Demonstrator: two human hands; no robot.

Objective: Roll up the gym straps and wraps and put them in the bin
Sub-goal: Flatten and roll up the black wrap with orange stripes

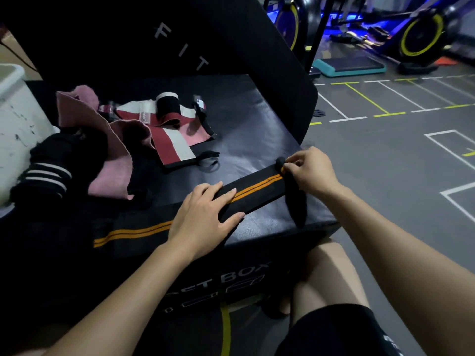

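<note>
Black wrap with orange stripes (257,187): laid flat along the near edge of the padded plyo box surface (257,119), stretched out, seemingly for rolling from its far end. Left hand (203,217): fingers straight, pressing the wrap down to anchor it. Right hand (308,170): fingers curled, pinching the wrap's end. White bin (15,119): far left, beside unrolled pink and red-white wraps.

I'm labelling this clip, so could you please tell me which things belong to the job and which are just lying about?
Job: black wrap with orange stripes, left hand, right hand, red-and-white wraps, pink wrap, black striped wrap, white bin.
Lying about: exercise bikes, teal step platform.
</note>
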